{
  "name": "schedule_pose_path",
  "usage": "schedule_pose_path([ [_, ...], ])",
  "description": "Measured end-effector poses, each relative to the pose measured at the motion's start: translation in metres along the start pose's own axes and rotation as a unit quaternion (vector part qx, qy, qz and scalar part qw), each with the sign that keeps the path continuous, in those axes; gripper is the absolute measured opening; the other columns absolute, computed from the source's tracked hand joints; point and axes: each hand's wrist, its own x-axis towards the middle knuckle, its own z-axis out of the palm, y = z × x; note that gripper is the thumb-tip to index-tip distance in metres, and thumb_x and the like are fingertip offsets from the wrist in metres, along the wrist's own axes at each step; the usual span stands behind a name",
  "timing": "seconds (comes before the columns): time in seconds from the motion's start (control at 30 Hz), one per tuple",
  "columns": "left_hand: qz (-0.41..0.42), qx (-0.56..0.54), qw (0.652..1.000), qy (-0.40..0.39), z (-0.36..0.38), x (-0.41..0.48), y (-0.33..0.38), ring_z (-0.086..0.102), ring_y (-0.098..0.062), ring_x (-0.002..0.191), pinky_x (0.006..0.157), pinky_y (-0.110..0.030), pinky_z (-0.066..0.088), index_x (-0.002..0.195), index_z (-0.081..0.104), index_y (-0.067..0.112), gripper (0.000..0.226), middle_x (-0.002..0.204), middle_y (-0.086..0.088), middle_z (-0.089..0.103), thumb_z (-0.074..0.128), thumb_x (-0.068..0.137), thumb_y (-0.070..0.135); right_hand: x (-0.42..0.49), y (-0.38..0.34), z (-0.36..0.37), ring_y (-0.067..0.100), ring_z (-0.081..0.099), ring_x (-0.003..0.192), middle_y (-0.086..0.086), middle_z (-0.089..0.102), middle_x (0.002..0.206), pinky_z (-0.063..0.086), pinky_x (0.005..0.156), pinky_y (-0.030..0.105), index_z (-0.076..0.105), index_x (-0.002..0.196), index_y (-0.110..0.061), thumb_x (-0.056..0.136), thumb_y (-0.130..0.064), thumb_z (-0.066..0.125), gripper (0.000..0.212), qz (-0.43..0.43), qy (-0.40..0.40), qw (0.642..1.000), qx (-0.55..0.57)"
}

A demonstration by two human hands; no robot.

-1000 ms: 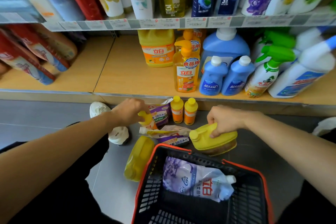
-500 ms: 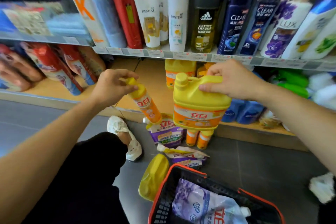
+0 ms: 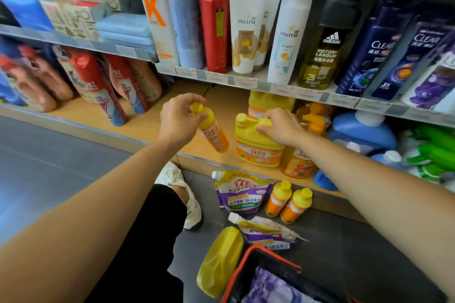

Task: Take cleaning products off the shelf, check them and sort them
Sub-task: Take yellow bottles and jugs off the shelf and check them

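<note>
My left hand [image 3: 181,119] grips the yellow cap end of a small orange detergent bottle [image 3: 214,134], held tilted over the bottom shelf [image 3: 157,120]. My right hand [image 3: 279,126] grips the handle of a big yellow detergent jug [image 3: 256,147], which stands upright near the shelf's front edge. On the floor below lie a purple refill pouch [image 3: 242,192], two small orange bottles [image 3: 286,202], a second flattened pouch [image 3: 267,231] and a yellow jug on its side [image 3: 219,261]. A black basket with a red rim [image 3: 240,270] sits at the bottom, with a purple pouch in it.
Shampoo bottles [image 3: 325,42] line the upper shelf. Blue detergent bottles [image 3: 362,130] and green spray bottles [image 3: 430,150] fill the bottom shelf's right; red-capped bottles [image 3: 93,86] lean on its left. My knee and white shoe [image 3: 182,192] rest on the grey floor.
Both hands lifted the small bottle and the yellow jug from the floor up to the bottom shelf. The jug now stands on the shelf, and my view tilted upward.
</note>
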Motion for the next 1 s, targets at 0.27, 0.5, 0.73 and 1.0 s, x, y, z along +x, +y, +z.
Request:
schedule_pose_path([
  [0.27, -0.009, 0.038, 0.999, -0.012, 0.022, 0.008, -0.009, 0.063, -0.022, 0.098, 0.092, -0.049, 0.055, 0.112, 0.072, 0.026, 0.027, 0.106, 0.004, 0.068, 0.078, 0.087, 0.019, -0.018, 0.025, 0.001, 0.028, 0.049, 0.121, 0.004, 0.057, 0.132, 0.045, 0.098, 0.042, 0.051, 0.141, -0.020, 0.087, -0.028, 0.073, 0.059, -0.129, 0.086, 0.978, -0.140],
  [0.5, -0.026, 0.035, 0.999, -0.002, 0.038, 0.031, -0.016, 0.064, -0.023, 0.100, 0.090, -0.049, 0.057, 0.113, 0.072, 0.026, 0.029, 0.111, 0.000, 0.071, 0.079, 0.086, 0.018, -0.046, 0.047, -0.003, 0.035, 0.048, 0.124, 0.012, 0.041, 0.153, 0.030, 0.114, 0.047, 0.041, 0.150, -0.022, 0.082, -0.036, 0.077, 0.078, -0.178, 0.077, 0.930, -0.312],
  [0.73, -0.052, -0.010, 0.999, -0.007, 0.083, 0.052, -0.020, 0.063, -0.015, 0.100, 0.091, -0.047, 0.056, 0.118, 0.067, 0.038, 0.038, 0.105, 0.014, 0.067, 0.078, 0.084, 0.026, -0.038, 0.054, 0.005, 0.029, 0.058, 0.112, 0.006, 0.063, 0.127, 0.035, 0.104, 0.042, 0.046, 0.145, -0.012, 0.075, -0.042, 0.083, 0.085, -0.132, 0.163, 0.953, -0.218],
  [1.0, -0.057, -0.114, 0.987, -0.098, 0.115, 0.035, -0.052, 0.056, -0.016, 0.122, 0.100, -0.038, 0.051, 0.147, 0.044, 0.029, 0.081, 0.136, 0.004, 0.059, 0.085, 0.079, 0.014, -0.036, 0.062, 0.014, 0.030, 0.051, 0.115, 0.004, 0.069, 0.112, 0.025, 0.099, 0.047, 0.051, 0.138, -0.018, 0.068, -0.052, 0.084, 0.084, -0.107, 0.193, 0.950, -0.221],
])
